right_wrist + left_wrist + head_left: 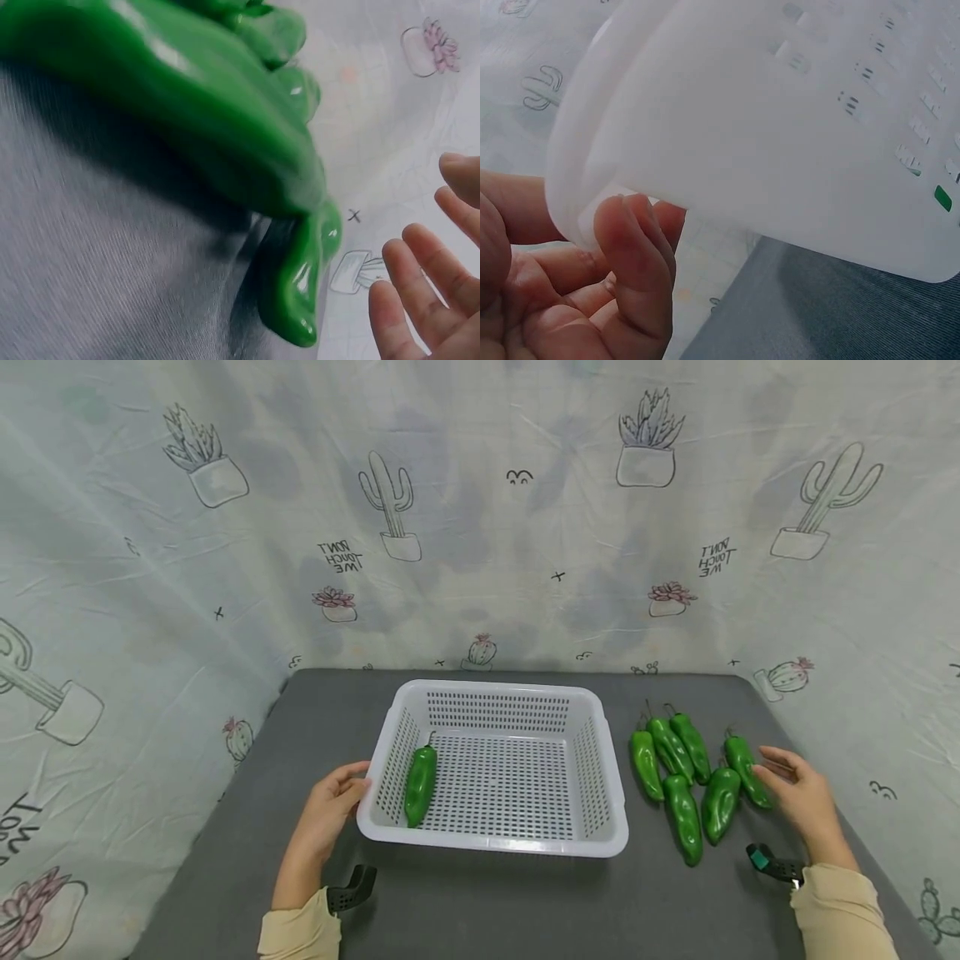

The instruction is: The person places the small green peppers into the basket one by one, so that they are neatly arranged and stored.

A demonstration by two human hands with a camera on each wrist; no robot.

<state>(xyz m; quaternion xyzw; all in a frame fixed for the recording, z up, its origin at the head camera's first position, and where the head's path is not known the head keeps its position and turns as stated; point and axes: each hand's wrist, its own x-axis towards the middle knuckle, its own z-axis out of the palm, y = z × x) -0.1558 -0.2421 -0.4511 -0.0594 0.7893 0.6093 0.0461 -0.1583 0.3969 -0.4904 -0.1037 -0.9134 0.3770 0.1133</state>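
Pale yellow sleeves point(843, 910) enter at the lower edge of the head view, nearest the camera, each with a black wrist device point(352, 892) by its cuff. Right hand point(804, 797): fingers relaxed and parted, grasping nothing. Just beside its fingertips, on their left, lies the rightmost pepper point(746, 770); contact cannot be determined from the head view, while the right wrist view shows a gap between the fingers and the peppers seen there. Left hand point(327, 814): fingers curled about the rim at the left end of a white basket point(491, 845), gripping it.

Six green peppers point(682, 822), the rightmost included, lie close together on the grey table point(487, 910), right of the basket. One further pepper point(421, 785) lies inside the basket near its left wall, which stands between it and the left hand.

Condition of the peppers: deep green, glossy, with bright highlights; elongated bodies, thin stems visible on several. Basket: rectangular, rounded corners, perforated floor and walls. Behind the table hangs a pale cloth point(480, 510) printed with potted cacti
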